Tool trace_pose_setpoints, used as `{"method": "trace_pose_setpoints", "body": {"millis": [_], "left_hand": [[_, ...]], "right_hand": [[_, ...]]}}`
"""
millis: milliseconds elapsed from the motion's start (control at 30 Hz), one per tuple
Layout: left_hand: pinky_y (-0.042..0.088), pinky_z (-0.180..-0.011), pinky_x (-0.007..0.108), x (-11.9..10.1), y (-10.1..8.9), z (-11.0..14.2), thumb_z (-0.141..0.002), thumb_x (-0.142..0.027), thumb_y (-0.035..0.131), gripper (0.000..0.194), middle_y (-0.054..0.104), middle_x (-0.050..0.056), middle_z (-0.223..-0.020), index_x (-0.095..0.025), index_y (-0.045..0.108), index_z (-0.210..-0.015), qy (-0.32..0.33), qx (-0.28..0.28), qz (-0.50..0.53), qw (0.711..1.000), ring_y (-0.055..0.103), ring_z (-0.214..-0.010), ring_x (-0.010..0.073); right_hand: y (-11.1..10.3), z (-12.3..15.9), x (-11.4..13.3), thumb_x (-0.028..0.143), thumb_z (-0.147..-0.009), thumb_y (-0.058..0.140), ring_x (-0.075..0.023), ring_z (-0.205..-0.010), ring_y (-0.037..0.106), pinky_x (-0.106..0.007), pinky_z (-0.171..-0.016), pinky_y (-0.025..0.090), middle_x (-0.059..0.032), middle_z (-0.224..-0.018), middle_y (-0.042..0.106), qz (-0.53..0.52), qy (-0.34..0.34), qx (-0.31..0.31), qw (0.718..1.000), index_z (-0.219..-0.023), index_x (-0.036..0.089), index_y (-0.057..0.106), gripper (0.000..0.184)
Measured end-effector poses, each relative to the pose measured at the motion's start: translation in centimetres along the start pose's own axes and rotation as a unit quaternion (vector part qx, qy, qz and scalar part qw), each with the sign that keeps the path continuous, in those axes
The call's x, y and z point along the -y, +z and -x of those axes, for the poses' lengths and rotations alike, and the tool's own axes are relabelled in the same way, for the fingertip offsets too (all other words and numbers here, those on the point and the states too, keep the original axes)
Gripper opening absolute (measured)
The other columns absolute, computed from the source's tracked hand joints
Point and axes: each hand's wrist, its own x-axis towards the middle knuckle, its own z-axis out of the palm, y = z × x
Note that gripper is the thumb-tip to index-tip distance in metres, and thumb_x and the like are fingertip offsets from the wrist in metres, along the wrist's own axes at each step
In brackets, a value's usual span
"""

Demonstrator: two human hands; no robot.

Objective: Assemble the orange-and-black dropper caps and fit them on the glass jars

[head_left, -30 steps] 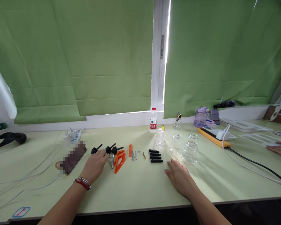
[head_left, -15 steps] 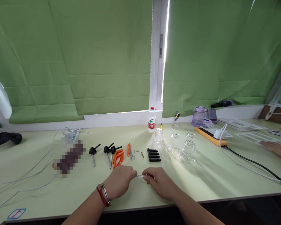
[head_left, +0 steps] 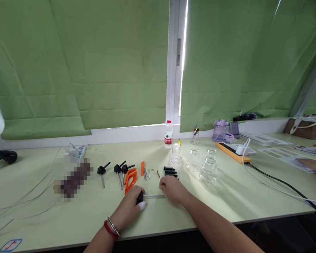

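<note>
My left hand (head_left: 130, 207) is closed around the black block (head_left: 139, 198) of a part with a thin metal rod (head_left: 153, 195). The rod points right, and its tip ends beside my right hand (head_left: 173, 189). Several black threaded pieces (head_left: 170, 171) lie in a stack just beyond my right hand, which covers the nearest of them. Its fingers are curled down over that end of the stack; what they grip is hidden. Left of there are loose metal pins (head_left: 145, 174), small brass-coloured bits (head_left: 158, 173), an orange strip (head_left: 142, 168) and orange frames (head_left: 131, 181).
Three black-headed parts with rods (head_left: 101, 170) lie at the left, near a pixelated object (head_left: 76, 179) and white cables. Upturned glasses (head_left: 176, 154) and a water bottle (head_left: 168, 135) stand behind. An orange power strip (head_left: 233, 153) and another person's hand (head_left: 309, 164) are at the right.
My right hand has let go of the rod and moved up to the black threaded pieces. The left hand has turned, showing the black block and more of the rod.
</note>
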Motion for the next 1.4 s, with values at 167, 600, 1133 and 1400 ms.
{"method": "trace_pose_setpoints", "body": {"millis": [167, 600, 1133, 1400], "left_hand": [[0.042, -0.078, 0.034, 0.0, 0.0, -0.4, -0.072, -0.022, 0.051, 0.021, 0.058, 0.005, -0.094, -0.019, 0.054, -0.093, -0.012, -0.009, 0.013, 1.000, 0.052, -0.086, 0.0205], [0.041, -0.076, 0.034, -0.1, -1.1, -1.7, -0.070, -0.018, 0.051, 0.020, 0.058, 0.005, -0.092, -0.019, 0.056, -0.090, -0.012, 0.016, -0.020, 1.000, 0.052, -0.084, 0.0207], [0.043, -0.072, 0.030, 1.7, -0.9, -5.6, -0.062, -0.027, 0.064, 0.026, 0.058, 0.002, -0.086, -0.018, 0.063, -0.086, -0.007, -0.029, 0.092, 0.995, 0.054, -0.081, 0.0186], [0.044, -0.080, 0.033, 2.5, -0.9, -5.7, -0.062, -0.028, 0.064, 0.028, 0.061, 0.003, -0.093, -0.019, 0.064, -0.088, -0.005, -0.012, 0.085, 0.996, 0.055, -0.088, 0.0204]], "right_hand": [[0.2, -3.8, -0.3, 0.017, -0.078, 0.056, -0.0178, -0.085, 0.059, -0.023, -0.064, 0.036, -0.0081, -0.092, 0.065, 0.055, 0.054, -0.049, 0.996, -0.080, 0.017, 0.069, 0.013], [0.6, -4.1, -0.5, 0.018, -0.080, 0.052, -0.0167, -0.083, 0.057, -0.026, -0.071, 0.039, -0.0084, -0.089, 0.065, 0.004, 0.016, -0.066, 0.998, -0.077, 0.015, 0.068, 0.017], [1.1, -1.4, -3.1, 0.034, -0.062, 0.069, -0.0045, -0.047, 0.040, -0.018, -0.042, 0.027, -0.0034, -0.070, 0.063, -0.585, 0.107, -0.069, 0.801, -0.077, 0.014, 0.056, 0.028], [1.8, -1.1, -3.0, 0.031, -0.062, 0.068, -0.0031, -0.043, 0.038, -0.017, -0.039, 0.025, -0.0035, -0.071, 0.066, -0.553, 0.135, -0.047, 0.821, -0.079, 0.015, 0.057, 0.026]]}}
